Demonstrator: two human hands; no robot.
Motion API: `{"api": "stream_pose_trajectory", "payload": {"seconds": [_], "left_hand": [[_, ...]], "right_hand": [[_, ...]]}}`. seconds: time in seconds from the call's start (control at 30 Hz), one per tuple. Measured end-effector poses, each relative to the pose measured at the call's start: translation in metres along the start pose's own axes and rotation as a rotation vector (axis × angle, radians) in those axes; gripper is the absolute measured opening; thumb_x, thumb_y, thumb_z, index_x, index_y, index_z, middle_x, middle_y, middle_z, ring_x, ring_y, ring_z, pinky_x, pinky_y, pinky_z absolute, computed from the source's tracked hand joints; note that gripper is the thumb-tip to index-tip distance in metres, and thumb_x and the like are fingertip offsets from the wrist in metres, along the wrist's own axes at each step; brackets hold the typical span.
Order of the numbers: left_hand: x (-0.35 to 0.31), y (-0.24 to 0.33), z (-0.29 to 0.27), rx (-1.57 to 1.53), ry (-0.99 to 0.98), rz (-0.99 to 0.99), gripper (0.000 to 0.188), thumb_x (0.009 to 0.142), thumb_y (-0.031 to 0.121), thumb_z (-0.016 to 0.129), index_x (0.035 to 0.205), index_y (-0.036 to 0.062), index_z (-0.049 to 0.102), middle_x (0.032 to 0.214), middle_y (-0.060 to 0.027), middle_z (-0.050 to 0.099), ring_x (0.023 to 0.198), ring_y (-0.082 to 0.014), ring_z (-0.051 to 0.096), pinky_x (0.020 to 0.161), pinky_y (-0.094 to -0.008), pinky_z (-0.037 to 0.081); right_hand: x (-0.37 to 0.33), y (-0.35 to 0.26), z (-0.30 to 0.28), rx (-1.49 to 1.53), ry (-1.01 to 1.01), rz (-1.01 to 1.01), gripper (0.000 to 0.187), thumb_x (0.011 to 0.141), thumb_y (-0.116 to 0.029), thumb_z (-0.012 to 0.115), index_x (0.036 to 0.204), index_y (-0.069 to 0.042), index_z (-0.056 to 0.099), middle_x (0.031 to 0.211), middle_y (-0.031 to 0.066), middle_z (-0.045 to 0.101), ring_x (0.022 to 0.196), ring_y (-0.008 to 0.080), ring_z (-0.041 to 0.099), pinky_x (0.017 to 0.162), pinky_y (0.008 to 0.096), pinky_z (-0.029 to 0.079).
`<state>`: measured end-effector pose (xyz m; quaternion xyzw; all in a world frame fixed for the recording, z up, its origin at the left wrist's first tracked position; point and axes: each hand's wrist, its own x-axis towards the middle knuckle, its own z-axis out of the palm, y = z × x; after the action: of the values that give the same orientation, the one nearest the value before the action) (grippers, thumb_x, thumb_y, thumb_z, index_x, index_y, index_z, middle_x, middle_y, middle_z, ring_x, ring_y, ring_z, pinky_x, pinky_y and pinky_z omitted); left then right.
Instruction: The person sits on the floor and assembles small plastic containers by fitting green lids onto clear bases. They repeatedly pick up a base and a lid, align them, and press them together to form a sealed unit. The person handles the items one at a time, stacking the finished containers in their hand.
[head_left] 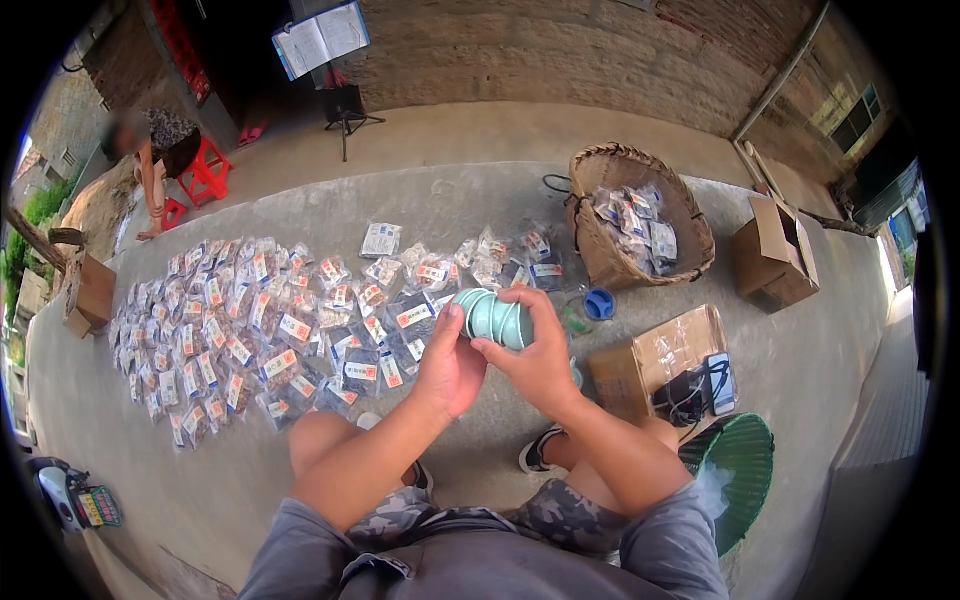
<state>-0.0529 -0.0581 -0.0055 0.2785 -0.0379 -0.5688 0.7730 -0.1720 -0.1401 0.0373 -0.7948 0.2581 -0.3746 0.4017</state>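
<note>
- Concrete floor (800, 400) is used as the work surface in the head view, with a rough brick wall (500, 60) running along the far side.
- Loads of small clear packets (240, 330) are spread over the left and middle, probably laid out loose so each one can be reached.
- More packets are piled in a woven basket (592, 250), tipped so its mouth is turned roughly toward the sitter; easier reaching, at a guess.
- Stack of mint-green bowls (497, 322) is held up off the floor, lying sideways in front of the knees, just right of the packets' middle.
- Left hand (447, 372) is wrapped partway round the left end, thumb on top; its other fingers are mostly hidden.
- Right hand (540, 355) is curved over the right end, fingers above, thumb below. Both hands are about half closed. Sideways, two-ended hold is likely used so the nested bowls don't slide apart.
- Phone (721, 384) and cables are parked on a taped carton (612, 378), maybe to be kept off the ground.
- Tightest side is the right: hands are hemmed in by the carton, a blue-rimmed container (599, 304) and a green basket (745, 480). More bare concrete is seen past the carton and at lower left.
</note>
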Motion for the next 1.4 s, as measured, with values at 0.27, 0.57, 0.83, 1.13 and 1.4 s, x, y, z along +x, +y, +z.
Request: {"api": "stream_pose_trajectory", "payload": {"seconds": [0.27, 0.57, 0.83, 1.13, 1.4], "left_hand": [[-0.004, 0.010, 0.005, -0.038, -0.138, -0.127, 0.063, 0.102, 0.060, 0.060, 0.142, 0.0120, 0.054, 0.138, -0.0045, 0.063, 0.130, -0.0211, 0.058, 0.114, -0.0426, 0.041], [-0.004, 0.004, -0.002, -0.038, 0.007, -0.112, 0.045, 0.099, 0.038, 0.074, 0.136, 0.0192, 0.055, 0.129, 0.0011, 0.062, 0.120, -0.0142, 0.061, 0.093, -0.0316, 0.054], [-0.004, 0.002, 0.006, -0.003, 0.045, 0.022, 0.061, 0.093, 0.007, 0.074, 0.142, 0.0230, 0.041, 0.132, -0.0053, 0.054, 0.121, -0.0200, 0.057, 0.099, -0.0396, 0.053], [-0.001, 0.003, -0.008, -0.004, 0.026, -0.101, 0.064, 0.090, 0.004, 0.078, 0.142, 0.0228, 0.046, 0.131, -0.0045, 0.057, 0.121, -0.0211, 0.060, 0.097, -0.0398, 0.057], [-0.005, 0.003, 0.000, 0.022, 0.016, -0.084, 0.064, 0.088, 0.005, 0.081, 0.140, 0.0223, 0.048, 0.130, -0.0039, 0.059, 0.121, -0.0222, 0.062, 0.097, -0.0387, 0.059]], "right_hand": [[0.007, 0.010, -0.008, -0.280, -0.185, -0.543, 0.054, 0.065, 0.003, 0.081, 0.115, -0.013, 0.070, 0.134, 0.0122, 0.060, 0.123, 0.0387, 0.059, 0.103, 0.0501, 0.051], [0.006, 0.011, -0.015, -0.146, -0.220, -0.324, 0.069, 0.071, -0.012, 0.090, 0.133, -0.010, 0.059, 0.138, 0.0144, 0.058, 0.127, 0.0404, 0.056, 0.109, 0.0494, 0.047], [-0.002, 0.013, -0.003, -0.003, -0.119, -0.023, 0.068, 0.079, -0.024, 0.090, 0.135, -0.006, 0.056, 0.132, 0.0189, 0.058, 0.124, 0.0425, 0.056, 0.106, 0.0480, 0.047], [0.007, -0.004, -0.025, -0.134, -0.294, -0.032, 0.075, 0.073, -0.034, 0.092, 0.135, -0.006, 0.060, 0.126, 0.0171, 0.063, 0.116, 0.0415, 0.061, 0.100, 0.0470, 0.051], [0.010, 0.010, -0.030, -0.141, -0.232, -0.229, 0.079, 0.073, -0.047, 0.089, 0.134, -0.007, 0.060, 0.130, 0.0128, 0.069, 0.119, 0.0363, 0.063, 0.104, 0.0443, 0.050]]}}
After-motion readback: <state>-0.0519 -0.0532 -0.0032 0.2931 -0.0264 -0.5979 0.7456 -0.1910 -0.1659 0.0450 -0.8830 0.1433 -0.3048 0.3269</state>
